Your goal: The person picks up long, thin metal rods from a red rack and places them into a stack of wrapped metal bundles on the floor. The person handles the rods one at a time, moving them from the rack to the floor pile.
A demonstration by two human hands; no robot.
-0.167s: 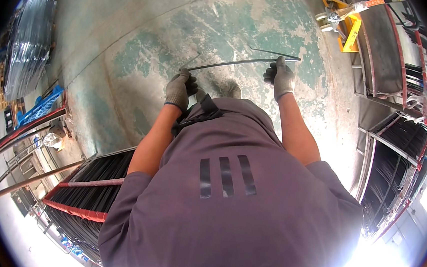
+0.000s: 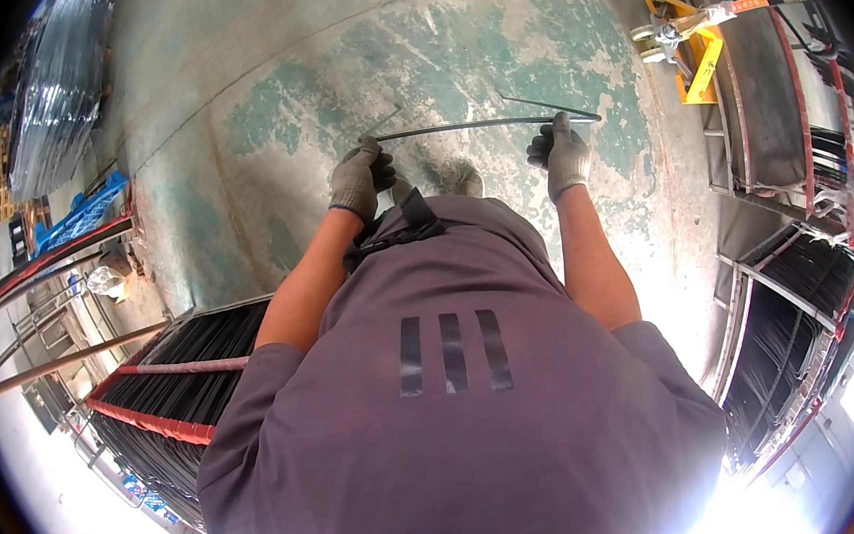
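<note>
A thin dark bent rod spans the gap between my two gloved hands, in front of my body and above the floor. Both its ends turn away from me; the right end folds back toward the middle. My left hand, in a grey knit glove, is closed round the rod near its left bend. Close to the right bend, my right hand grips it too, thumb on top and fingers curled. Part of the rod is hidden by the gloves.
A red-edged rack full of black rods stands behind my left arm. More rods fill a metal rack on the right. A yellow pallet truck is at the far right. Plastic-wrapped stacks and a blue crate are on the left.
</note>
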